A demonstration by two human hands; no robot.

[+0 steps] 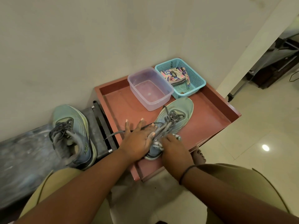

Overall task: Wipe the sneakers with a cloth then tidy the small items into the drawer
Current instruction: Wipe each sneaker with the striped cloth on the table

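The sneaker (176,117) we are working on lies on the red tray top (215,113) of the small cabinet, toe toward the wall and heel toward us. Our left hand (139,139) rests across its collar with the fingers spread and mostly straight, pressing it down instead of curling round it; a loose lace (113,135) trails out to the left under the fingers. Our right hand (174,146) is curled over a striped cloth (157,145), bunched against the shoe's near side by the heel.

To do this well, we judge it best to keep the left hand pinning the shoe so it cannot slide, fold the cloth to a clean face, and work in short strokes from heel toward toe, keeping the laces out of the way.

The second sneaker (72,133) stands well apart on the dark bench (19,152) to the left; we cannot tell whether it is already wiped.

Beyond the toe sits a clear plastic tub (150,88); it seems to hold a shallow layer of water, though we cannot be sure. Touching it on the right is a blue basket (196,81) holding a patterned pouch (172,74) and something small beside it that we cannot make out. These look like the small items to tidy later.
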